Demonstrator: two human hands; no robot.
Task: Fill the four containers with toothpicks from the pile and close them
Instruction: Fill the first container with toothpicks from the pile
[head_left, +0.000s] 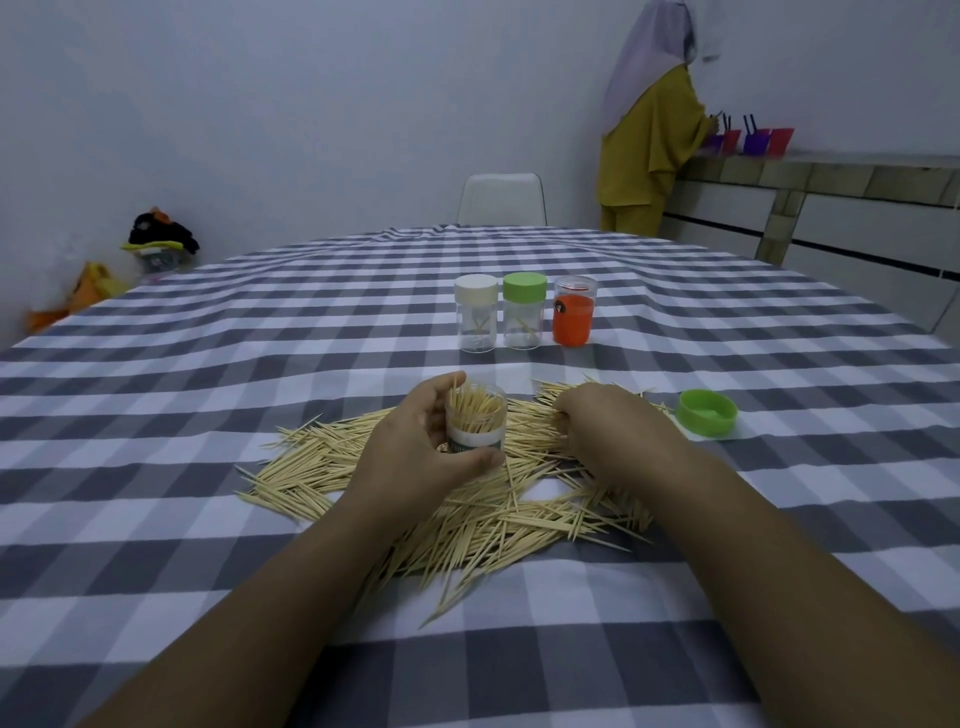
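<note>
— Four containers on the checked tablecloth (208, 364), yes?

— Yes. Three stand in a row at the far side: a clear container with a cream lid (476, 314), a clear container with a green lid (523, 312) just beside it, and an orange-labelled container with a clear cap (573, 310) at the right end. The first two show only a few toothpicks inside.

— And the fourth?

— The open container (477, 422) stands upright over the pile, packed with toothpicks that stick up past its rim. The left hand (415, 449) holds it, fingers curled round the far side and thumb across the label at the near side.

— Where's its cap?

— A loose green lid (707, 420) lies open side up on the cloth, right of the pile and apart from it.

— The right hand (597, 423)?

— Down on the toothpick pile (467, 519), knuckles up, fingers curled into the sticks at its far edge. I can't tell whether it grips any.

— Anything behind?

— A white chair (502, 199) at the table's far edge, and a person in yellow (649, 145) at a counter (831, 171) with red and purple cups (753, 141).
</note>
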